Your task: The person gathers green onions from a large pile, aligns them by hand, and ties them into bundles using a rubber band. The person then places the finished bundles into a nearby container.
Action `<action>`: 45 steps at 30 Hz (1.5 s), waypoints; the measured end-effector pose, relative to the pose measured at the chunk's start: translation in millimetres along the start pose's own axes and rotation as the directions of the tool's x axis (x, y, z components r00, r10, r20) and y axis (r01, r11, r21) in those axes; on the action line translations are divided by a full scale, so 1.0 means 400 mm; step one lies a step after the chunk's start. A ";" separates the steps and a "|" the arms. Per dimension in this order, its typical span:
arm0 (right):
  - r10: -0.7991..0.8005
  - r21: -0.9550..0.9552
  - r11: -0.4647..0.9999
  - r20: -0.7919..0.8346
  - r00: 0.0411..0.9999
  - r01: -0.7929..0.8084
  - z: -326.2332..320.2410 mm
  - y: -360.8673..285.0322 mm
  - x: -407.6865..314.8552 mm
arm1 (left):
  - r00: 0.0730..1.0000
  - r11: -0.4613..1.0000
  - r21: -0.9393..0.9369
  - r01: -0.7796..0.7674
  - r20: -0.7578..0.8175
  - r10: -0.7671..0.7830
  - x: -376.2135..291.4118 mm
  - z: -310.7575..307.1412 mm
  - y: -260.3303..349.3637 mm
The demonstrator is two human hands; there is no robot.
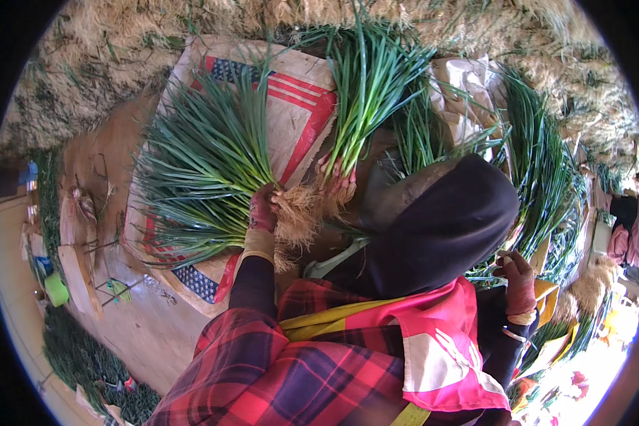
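Note:
My left hand, in a worn pinkish wrap, grips a large fanned bunch of green spring onion plants close to its pale stringy roots. The leaves spread left over a woven sack with a stars-and-stripes print. Just beyond the roots, a second bunch with pinkish bulbs lies with its leaves pointing away. My right hand is raised at the right, wrapped likewise, with its fingers curled. Something small and pale shows at its fingertips, and I cannot tell whether it is held. Long green leaves lie beyond that hand.
My dark-clad knee rises between my hands. Heaped dry roots line the far side. A crumpled pale sack lies at the upper right. On the left are a wooden block, a green object and more greens.

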State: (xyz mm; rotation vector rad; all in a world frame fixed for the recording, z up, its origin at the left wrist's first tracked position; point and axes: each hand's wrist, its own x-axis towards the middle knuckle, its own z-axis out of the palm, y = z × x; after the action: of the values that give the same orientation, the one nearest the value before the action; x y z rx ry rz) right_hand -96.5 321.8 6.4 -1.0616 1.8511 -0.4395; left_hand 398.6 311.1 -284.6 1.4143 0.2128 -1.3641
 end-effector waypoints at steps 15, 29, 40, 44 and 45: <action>0.044 -0.131 0.991 0.056 0.997 -0.037 0.012 -0.014 0.025 | 0.956 0.974 0.085 0.211 0.188 -0.224 0.037 0.010 0.066; 0.074 -0.167 0.984 0.049 0.996 -0.065 0.042 -0.038 0.049 | 0.693 -0.075 0.740 -0.669 0.656 0.300 0.035 0.138 0.309; 0.074 -0.288 0.956 0.056 0.996 -0.055 0.049 -0.035 0.059 | 0.849 -0.815 0.503 -0.288 0.528 0.026 0.077 0.169 0.281; 0.021 -0.313 0.950 0.089 0.996 0.008 0.063 -0.048 0.095 | 0.936 -0.747 0.657 -0.106 0.319 0.147 0.082 0.110 0.300; 0.009 -0.317 0.948 0.089 0.996 0.019 0.065 -0.049 0.100 | 0.938 -0.725 0.676 -0.133 0.322 0.128 0.090 0.111 0.306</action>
State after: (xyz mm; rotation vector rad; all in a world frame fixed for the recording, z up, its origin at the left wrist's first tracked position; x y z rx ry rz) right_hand -72.8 281.7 -15.4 -1.2790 1.8780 -0.0920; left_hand 474.9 212.1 -233.4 2.7562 -2.2327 -0.7449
